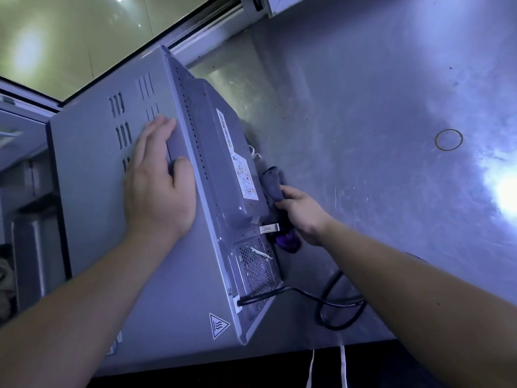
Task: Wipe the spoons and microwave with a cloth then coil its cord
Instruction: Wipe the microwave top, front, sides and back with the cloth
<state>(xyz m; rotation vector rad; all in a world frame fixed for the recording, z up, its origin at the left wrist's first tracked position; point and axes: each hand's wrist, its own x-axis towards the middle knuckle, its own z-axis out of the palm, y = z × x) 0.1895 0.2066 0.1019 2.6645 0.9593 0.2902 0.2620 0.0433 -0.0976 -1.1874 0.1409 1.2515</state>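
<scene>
- Forearms reach in from the bottom edge, and under the right one a black power cord (335,328) lies looped on the scuffed steel counter (391,93).
- Left hand (159,186) rests flat, fingers straight, on the grey metal microwave (92,177).
- Right hand (303,214), the nearer to the cord, clutches a bunched purple cloth (272,182) against the microwave's back panel, whose long axis runs away from the camera.
- Part of the cloth is hidden behind the panel, and no spoons are in view.
</scene>
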